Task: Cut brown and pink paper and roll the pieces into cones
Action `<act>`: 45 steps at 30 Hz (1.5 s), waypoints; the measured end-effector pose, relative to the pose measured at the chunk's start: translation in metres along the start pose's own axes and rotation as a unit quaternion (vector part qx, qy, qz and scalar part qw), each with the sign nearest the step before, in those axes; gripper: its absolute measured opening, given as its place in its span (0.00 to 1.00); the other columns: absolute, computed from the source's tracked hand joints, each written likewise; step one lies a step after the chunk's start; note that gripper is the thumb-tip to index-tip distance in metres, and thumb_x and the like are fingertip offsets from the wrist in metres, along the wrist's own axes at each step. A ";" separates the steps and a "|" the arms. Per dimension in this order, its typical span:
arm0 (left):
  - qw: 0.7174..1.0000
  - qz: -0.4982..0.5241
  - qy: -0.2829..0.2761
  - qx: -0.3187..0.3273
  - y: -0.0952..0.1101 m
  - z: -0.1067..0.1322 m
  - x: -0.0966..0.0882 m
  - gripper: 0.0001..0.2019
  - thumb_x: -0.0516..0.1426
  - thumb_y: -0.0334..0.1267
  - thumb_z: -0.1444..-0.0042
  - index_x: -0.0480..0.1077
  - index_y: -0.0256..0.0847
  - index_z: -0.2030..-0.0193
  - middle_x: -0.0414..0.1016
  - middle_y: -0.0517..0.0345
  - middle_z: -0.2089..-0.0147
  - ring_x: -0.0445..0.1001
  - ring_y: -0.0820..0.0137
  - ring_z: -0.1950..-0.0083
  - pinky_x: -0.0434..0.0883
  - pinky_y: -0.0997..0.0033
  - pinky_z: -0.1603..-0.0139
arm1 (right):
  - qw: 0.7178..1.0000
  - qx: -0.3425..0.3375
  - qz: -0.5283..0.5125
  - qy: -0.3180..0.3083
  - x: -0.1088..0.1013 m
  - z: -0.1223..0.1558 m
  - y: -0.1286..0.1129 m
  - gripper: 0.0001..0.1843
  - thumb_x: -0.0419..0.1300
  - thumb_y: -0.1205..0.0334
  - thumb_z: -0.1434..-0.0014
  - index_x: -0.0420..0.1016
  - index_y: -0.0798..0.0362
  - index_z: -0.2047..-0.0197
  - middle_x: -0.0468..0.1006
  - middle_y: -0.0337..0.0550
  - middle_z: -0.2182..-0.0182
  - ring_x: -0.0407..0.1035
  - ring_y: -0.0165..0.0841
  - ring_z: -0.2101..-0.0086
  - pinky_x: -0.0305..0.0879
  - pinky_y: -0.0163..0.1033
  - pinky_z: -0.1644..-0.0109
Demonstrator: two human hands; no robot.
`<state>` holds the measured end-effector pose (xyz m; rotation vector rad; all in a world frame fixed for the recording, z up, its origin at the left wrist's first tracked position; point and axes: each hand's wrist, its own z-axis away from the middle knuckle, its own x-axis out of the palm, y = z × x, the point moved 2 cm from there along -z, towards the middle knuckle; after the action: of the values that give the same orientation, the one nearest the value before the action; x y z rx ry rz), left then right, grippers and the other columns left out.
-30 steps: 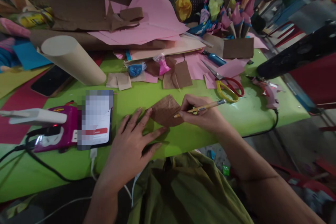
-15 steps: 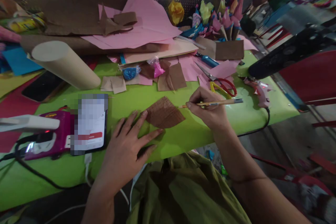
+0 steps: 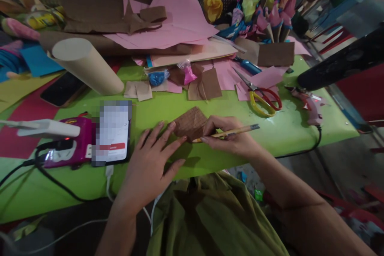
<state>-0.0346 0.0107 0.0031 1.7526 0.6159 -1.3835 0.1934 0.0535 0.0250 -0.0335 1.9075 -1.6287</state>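
Note:
A small brown paper piece (image 3: pixel 189 123) with lines across it lies flat on the green tabletop. My left hand (image 3: pixel 153 160) is spread open, its fingertips resting on the paper's left and lower edge. My right hand (image 3: pixel 231 134) pinches a pencil (image 3: pixel 240 130). The pencil's tip is at the lower edge of the paper, close to my left index finger. My right fingers cover the paper's right side. Beyond my right hand lie scissors (image 3: pixel 261 98) with one red and one yellow handle loop.
A phone (image 3: pixel 115 136) and a purple power strip (image 3: pixel 81 140) with cables are on the left, near a cardboard tube (image 3: pixel 90 68). Pink sheets (image 3: pixel 177 20) and brown scraps (image 3: pixel 210 84) fill the back. A glue gun (image 3: pixel 313 110) with a cord is at right.
My right hand has moved left and down, bringing the pencil tip from the paper's right corner to its lower edge. My left hand still rests on the paper. The view has shifted slightly.

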 end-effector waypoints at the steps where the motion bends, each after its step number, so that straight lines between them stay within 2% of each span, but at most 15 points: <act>1: 1.000 -0.001 0.001 0.000 0.000 0.000 0.000 0.23 0.51 0.48 0.32 0.68 0.50 0.33 0.59 0.55 0.25 0.54 0.50 0.24 0.58 0.40 0.28 | 1.000 -0.003 0.005 -0.005 0.001 0.000 0.000 0.05 0.62 0.64 0.43 0.71 0.52 0.70 0.77 0.38 0.74 0.68 0.29 0.74 0.59 0.33 0.70; 11: 1.000 -0.008 0.002 0.002 0.000 0.000 0.000 0.21 0.51 0.48 0.32 0.70 0.52 0.35 0.57 0.55 0.24 0.56 0.49 0.24 0.60 0.37 0.30 | 0.998 -0.001 0.066 0.001 -0.001 -0.001 0.000 0.04 0.59 0.65 0.45 0.69 0.51 0.71 0.77 0.38 0.75 0.68 0.29 0.74 0.59 0.33 0.70; 23: 1.000 -0.022 0.006 0.012 -0.004 0.001 0.001 0.22 0.51 0.48 0.32 0.68 0.53 0.34 0.58 0.56 0.24 0.57 0.49 0.25 0.61 0.37 0.31 | 0.978 0.048 0.097 0.176 -0.018 0.002 0.013 0.08 0.58 0.67 0.53 0.61 0.50 0.77 0.65 0.32 0.82 0.55 0.27 0.79 0.47 0.35 0.74; 32: 0.999 -0.030 0.015 0.016 -0.005 0.000 0.005 0.23 0.49 0.50 0.32 0.67 0.54 0.33 0.57 0.57 0.24 0.57 0.50 0.25 0.62 0.39 0.30 | 0.969 0.003 0.081 0.234 -0.025 0.006 0.013 0.08 0.60 0.65 0.49 0.64 0.50 0.76 0.67 0.33 0.81 0.58 0.27 0.79 0.50 0.34 0.75; 35: 0.999 -0.032 0.011 0.010 -0.005 0.000 0.004 0.23 0.49 0.51 0.32 0.68 0.55 0.33 0.57 0.58 0.24 0.57 0.50 0.25 0.61 0.39 0.30 | 0.978 -0.020 0.042 0.202 -0.022 0.008 0.008 0.08 0.61 0.65 0.48 0.65 0.50 0.75 0.70 0.34 0.79 0.61 0.28 0.78 0.53 0.34 0.74; 39: 1.000 -0.028 0.002 0.006 -0.003 -0.001 0.003 0.22 0.50 0.51 0.32 0.69 0.54 0.34 0.57 0.58 0.24 0.56 0.51 0.24 0.61 0.39 0.30 | 0.997 -0.016 0.007 0.077 -0.011 0.005 0.002 0.07 0.62 0.65 0.46 0.68 0.51 0.74 0.73 0.35 0.78 0.64 0.28 0.77 0.55 0.33 0.73; 41: 1.000 -0.022 0.001 0.004 -0.002 -0.001 0.002 0.22 0.50 0.51 0.32 0.69 0.53 0.35 0.58 0.57 0.24 0.56 0.50 0.25 0.61 0.38 0.30 | 0.999 -0.007 0.006 0.037 -0.007 0.004 0.001 0.06 0.62 0.65 0.45 0.69 0.52 0.73 0.75 0.36 0.77 0.65 0.28 0.76 0.56 0.33 0.72; 45: 1.000 -0.015 0.004 0.005 -0.002 -0.001 0.001 0.23 0.49 0.52 0.32 0.70 0.52 0.35 0.59 0.55 0.25 0.57 0.49 0.25 0.62 0.37 0.31 | 1.000 0.005 0.020 0.003 -0.003 0.002 0.001 0.06 0.61 0.64 0.44 0.70 0.52 0.72 0.77 0.37 0.75 0.67 0.28 0.75 0.58 0.33 0.70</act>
<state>-0.0351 0.0122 0.0018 1.7646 0.6429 -1.4026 0.1970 0.0529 0.0253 0.0130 1.8932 -1.6137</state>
